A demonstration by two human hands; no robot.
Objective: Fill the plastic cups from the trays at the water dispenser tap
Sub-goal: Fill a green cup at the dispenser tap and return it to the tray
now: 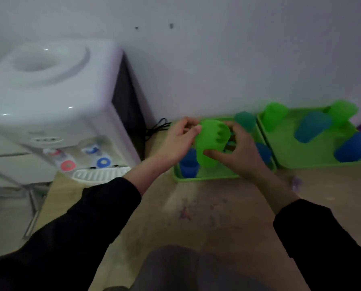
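A green plastic cup [209, 141] is held tilted above the near green tray [206, 177]. My right hand [238, 150] grips it, with fingers showing through its wall and the thumb under it. My left hand [175, 141] touches the cup's left side with its fingertips. A blue cup [188, 165] stands in the tray below, and a teal cup [245, 120] stands at the tray's back. The white water dispenser [55, 97] stands at the left, with a red tap [53, 152] and a blue tap [91, 149] above its drip tray [99, 175].
A second green tray [313, 158] at the right holds green, teal and blue cups. Both trays rest on a wooden table [206, 217] against a white wall. A black cable [158, 127] lies behind the dispenser. The table's left edge drops to the floor.
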